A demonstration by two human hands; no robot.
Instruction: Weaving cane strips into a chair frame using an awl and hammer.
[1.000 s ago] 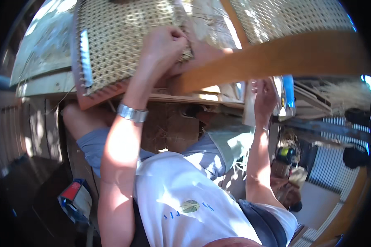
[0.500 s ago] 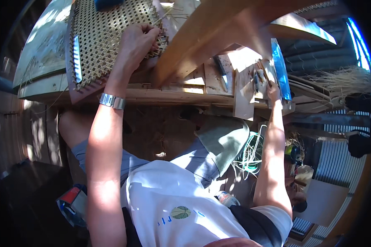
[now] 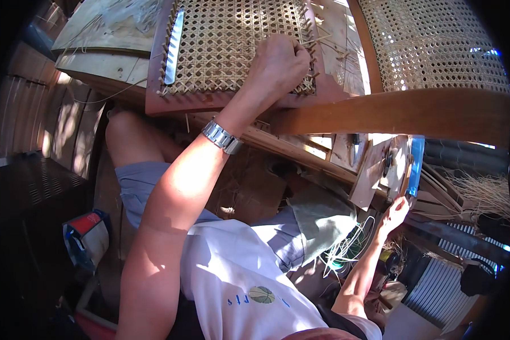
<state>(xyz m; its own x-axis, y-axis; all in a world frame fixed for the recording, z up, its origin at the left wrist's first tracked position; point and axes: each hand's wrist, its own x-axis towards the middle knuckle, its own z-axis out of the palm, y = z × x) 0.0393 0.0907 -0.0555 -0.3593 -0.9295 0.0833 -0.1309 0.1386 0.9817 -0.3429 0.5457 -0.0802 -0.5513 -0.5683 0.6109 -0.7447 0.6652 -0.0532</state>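
Observation:
A woven cane panel [image 3: 226, 34] fills a reddish-brown wooden chair frame [image 3: 178, 102], with cane ends standing up along its edges. My left hand [image 3: 280, 65], with a metal watch on the wrist, rests closed at the panel's right edge. Whatever its fingers pinch is hidden, though loose cane strands [image 3: 323, 38] stick out beside it. Out to the right, my right hand [image 3: 395, 214] is closed beside the bench's end, below a blue strip [image 3: 416, 164]. A slim brownish piece shows just above its fingers; I cannot tell what they hold.
A curved wooden chair rail [image 3: 402, 113] crosses in front of a second cane panel [image 3: 436, 45]. A knife [image 3: 353, 150] lies on the bench near a loose board [image 3: 370, 174]. Below sits a coil of pale strands [image 3: 345, 249]. A bag [image 3: 88, 238] stands at left.
The view has shifted, so the chair sits farther right and shows its second cane panel. My right hand has drawn back from the tools on the bench. My left hand stays at the panel's edge.

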